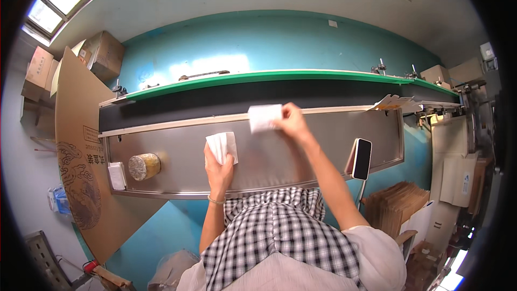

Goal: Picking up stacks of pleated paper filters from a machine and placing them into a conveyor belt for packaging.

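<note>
My left hand (219, 168) rests on the steel worktop (301, 156) and grips a small stack of folded white paper sheets (222, 145), held upright. My right hand (291, 123) reaches forward to the far edge of the worktop and pinches a single white sheet (263, 117) by its right side, next to the dark conveyor belt (258, 97) with its green far rail.
A round jar wrapped in foil (144, 166) and a small white packet stack (117, 175) sit at the worktop's left end. A phone on a stand (361, 159) is at the right. A large printed cardboard sheet (81, 172) leans at left; flat cartons (393, 207) lie at right.
</note>
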The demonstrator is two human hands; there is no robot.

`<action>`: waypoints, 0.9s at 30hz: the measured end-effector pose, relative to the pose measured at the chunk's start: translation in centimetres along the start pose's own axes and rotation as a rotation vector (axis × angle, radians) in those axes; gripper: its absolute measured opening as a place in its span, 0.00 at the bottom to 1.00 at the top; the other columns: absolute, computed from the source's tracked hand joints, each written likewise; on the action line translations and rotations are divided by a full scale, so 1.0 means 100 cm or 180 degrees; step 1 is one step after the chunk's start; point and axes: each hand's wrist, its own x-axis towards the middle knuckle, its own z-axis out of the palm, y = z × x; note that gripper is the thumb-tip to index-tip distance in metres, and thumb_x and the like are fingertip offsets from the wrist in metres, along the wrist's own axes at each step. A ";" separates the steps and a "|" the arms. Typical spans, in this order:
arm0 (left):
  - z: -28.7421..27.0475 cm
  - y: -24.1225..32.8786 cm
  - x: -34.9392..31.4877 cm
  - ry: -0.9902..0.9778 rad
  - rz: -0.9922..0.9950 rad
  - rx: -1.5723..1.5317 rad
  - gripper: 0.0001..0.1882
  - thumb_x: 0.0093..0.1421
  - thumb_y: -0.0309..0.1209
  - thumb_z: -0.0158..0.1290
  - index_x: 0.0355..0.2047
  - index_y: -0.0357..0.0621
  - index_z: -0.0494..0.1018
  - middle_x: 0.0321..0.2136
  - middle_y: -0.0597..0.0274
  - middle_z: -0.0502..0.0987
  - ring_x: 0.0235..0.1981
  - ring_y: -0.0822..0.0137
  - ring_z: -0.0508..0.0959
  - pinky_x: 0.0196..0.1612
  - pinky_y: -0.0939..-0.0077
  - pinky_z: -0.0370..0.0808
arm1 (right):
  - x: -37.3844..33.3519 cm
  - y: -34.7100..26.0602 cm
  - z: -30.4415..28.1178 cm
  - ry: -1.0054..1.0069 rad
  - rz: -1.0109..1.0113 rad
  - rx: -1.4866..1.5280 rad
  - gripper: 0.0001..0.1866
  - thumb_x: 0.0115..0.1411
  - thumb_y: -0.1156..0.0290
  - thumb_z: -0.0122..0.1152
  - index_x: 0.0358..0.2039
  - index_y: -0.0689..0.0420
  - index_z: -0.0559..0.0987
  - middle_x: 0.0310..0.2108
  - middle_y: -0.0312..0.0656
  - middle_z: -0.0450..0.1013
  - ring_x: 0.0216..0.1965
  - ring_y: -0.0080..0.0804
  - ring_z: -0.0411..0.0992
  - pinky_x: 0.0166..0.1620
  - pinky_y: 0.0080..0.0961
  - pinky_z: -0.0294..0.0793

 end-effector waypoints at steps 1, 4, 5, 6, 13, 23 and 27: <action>0.005 0.006 0.001 -0.0059 0.0048 -0.0028 0.35 0.55 0.29 0.54 0.63 0.37 0.58 0.51 0.42 0.72 0.51 0.46 0.74 0.54 0.58 0.71 | 0.026 0.009 -0.024 0.0346 -0.0120 0.0126 0.22 0.42 0.75 0.78 0.36 0.63 0.76 0.33 0.44 0.78 0.34 0.28 0.77 0.40 0.26 0.79; 0.004 0.008 0.002 -0.0096 -0.0019 0.0054 0.36 0.54 0.30 0.56 0.63 0.37 0.58 0.51 0.42 0.72 0.52 0.47 0.74 0.54 0.58 0.71 | 0.048 -0.023 -0.049 0.1283 0.0260 -0.0960 0.26 0.51 0.71 0.71 0.48 0.62 0.70 0.39 0.51 0.76 0.40 0.49 0.78 0.43 0.39 0.79; 0.005 0.007 0.001 -0.0097 0.0010 0.0031 0.37 0.54 0.31 0.56 0.63 0.38 0.58 0.51 0.42 0.72 0.52 0.46 0.74 0.54 0.58 0.71 | 0.039 -0.044 -0.034 0.2089 -0.0320 -0.1764 0.26 0.53 0.69 0.70 0.50 0.60 0.69 0.40 0.53 0.73 0.42 0.56 0.75 0.44 0.43 0.77; 0.006 0.004 0.001 -0.0077 0.0024 0.0005 0.37 0.54 0.31 0.57 0.63 0.38 0.58 0.52 0.41 0.72 0.53 0.46 0.74 0.54 0.58 0.71 | 0.018 -0.077 -0.018 0.1984 -0.0592 -0.1922 0.26 0.56 0.65 0.68 0.51 0.61 0.69 0.39 0.53 0.71 0.42 0.54 0.74 0.44 0.43 0.76; 0.035 0.027 0.003 -0.0675 0.0308 -0.0357 0.41 0.60 0.32 0.61 0.68 0.39 0.51 0.54 0.45 0.71 0.53 0.57 0.75 0.53 0.65 0.74 | -0.073 -0.078 0.074 -0.0067 -0.0246 -0.0429 0.27 0.60 0.53 0.68 0.48 0.64 0.77 0.38 0.47 0.76 0.36 0.33 0.76 0.42 0.29 0.77; 0.039 0.025 -0.001 -0.0916 0.0029 -0.0848 0.40 0.65 0.33 0.55 0.71 0.41 0.47 0.60 0.45 0.67 0.59 0.57 0.71 0.58 0.67 0.70 | -0.074 -0.055 0.076 -0.0085 -0.0068 -0.0056 0.22 0.64 0.59 0.64 0.49 0.64 0.75 0.42 0.44 0.75 0.43 0.26 0.73 0.45 0.26 0.76; 0.035 0.035 0.001 -0.0748 -0.0181 -0.0916 0.42 0.60 0.35 0.60 0.69 0.41 0.50 0.58 0.43 0.69 0.58 0.56 0.72 0.57 0.65 0.72 | -0.073 -0.048 0.068 -0.0427 0.0895 0.1449 0.19 0.63 0.63 0.65 0.48 0.64 0.76 0.42 0.42 0.76 0.42 0.26 0.74 0.44 0.25 0.76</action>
